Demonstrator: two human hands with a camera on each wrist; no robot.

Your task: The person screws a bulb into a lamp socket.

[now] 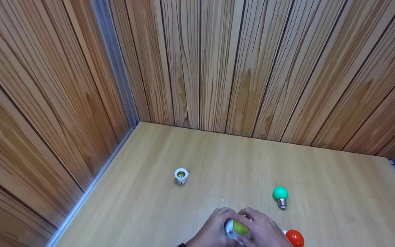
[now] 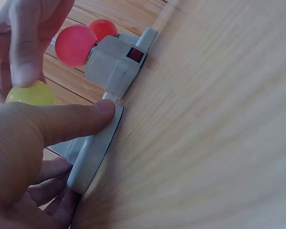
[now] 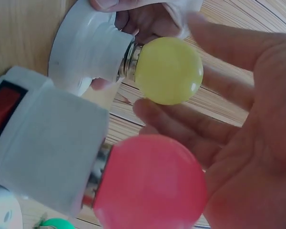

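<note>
My left hand (image 1: 214,230) grips the round white base of a lamp holder (image 2: 97,152), its thumb lying along the rim and other fingers on the far side. A yellow bulb (image 3: 169,71) sits in that holder, with some metal thread showing at its neck. Around the bulb my right hand (image 1: 264,228) has its fingers spread and loosely bent. In the right wrist view its upper digit is blurred and apart from the bulb; firm contact by the lower fingers cannot be told. Close by stands a white socket with a red switch (image 3: 47,138), bearing a red bulb (image 3: 150,181).
Farther out on the table lie a green bulb (image 1: 280,193) and a small white lamp socket (image 1: 181,175). A second red bulb (image 2: 103,29) shows behind the switched socket. Wood-plank walls (image 1: 214,68) bound the table at the back and left.
</note>
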